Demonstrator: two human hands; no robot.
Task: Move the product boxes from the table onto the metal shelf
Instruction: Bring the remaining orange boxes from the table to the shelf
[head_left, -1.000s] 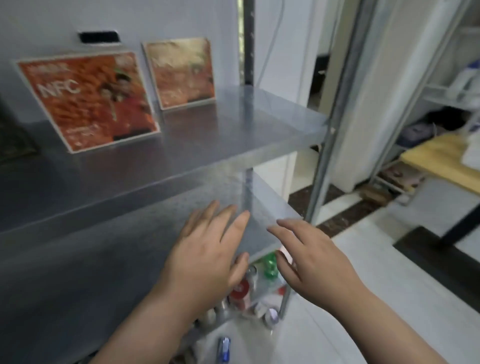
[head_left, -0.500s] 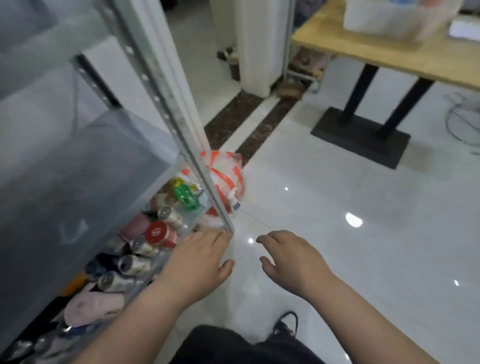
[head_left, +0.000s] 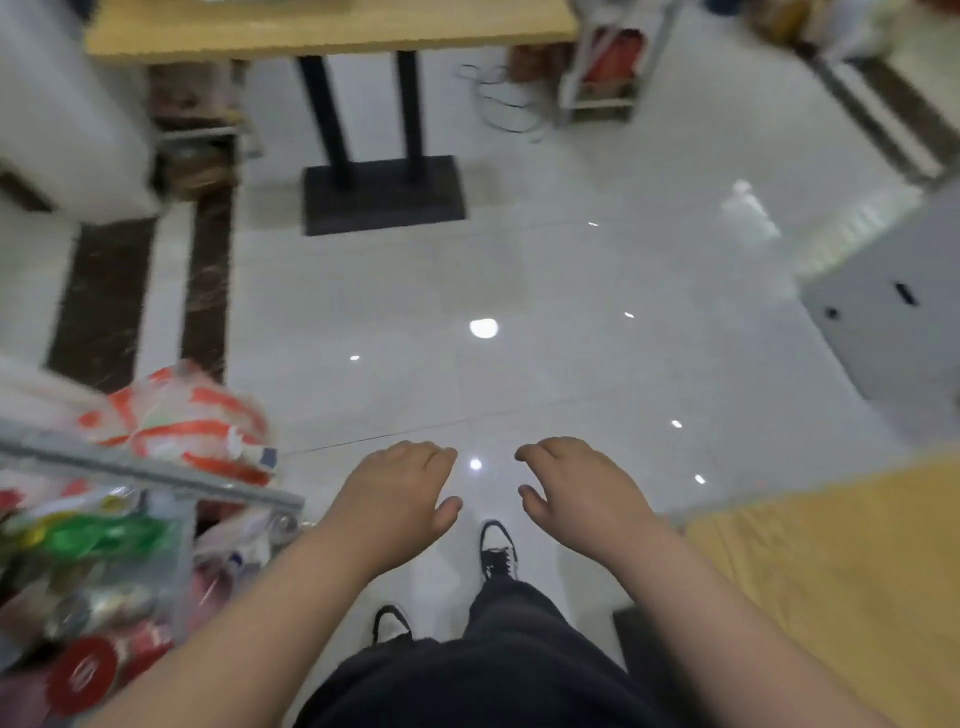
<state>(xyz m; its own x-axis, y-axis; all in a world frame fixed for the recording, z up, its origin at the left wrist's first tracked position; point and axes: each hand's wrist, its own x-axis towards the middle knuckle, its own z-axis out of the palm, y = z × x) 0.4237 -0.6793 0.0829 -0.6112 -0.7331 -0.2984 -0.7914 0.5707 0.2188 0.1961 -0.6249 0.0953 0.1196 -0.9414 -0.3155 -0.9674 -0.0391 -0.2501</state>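
Note:
My left hand (head_left: 397, 491) and my right hand (head_left: 579, 486) hang side by side over the white tiled floor, palms down, fingers loosely curled and apart, each holding nothing. The corner of the metal shelf (head_left: 156, 475) shows at the lower left, its lower level crowded with bottles and cans (head_left: 88, 582). A wooden table (head_left: 332, 23) stands at the top of the view, and the corner of another wooden table (head_left: 831, 571) is at the lower right. No product box is in view.
A red-and-white plastic bag (head_left: 182, 421) lies on the floor beside the shelf. The far table's black pedestal base (head_left: 382, 195) stands ahead. A white pillar (head_left: 62, 114) is at upper left, a small rack (head_left: 608, 67) and cables at upper right. My shoes (head_left: 497, 548) are below.
The view has swung away from the shelf, right and down to the floor. Both hands came off the shelf board and stay empty in front of me.

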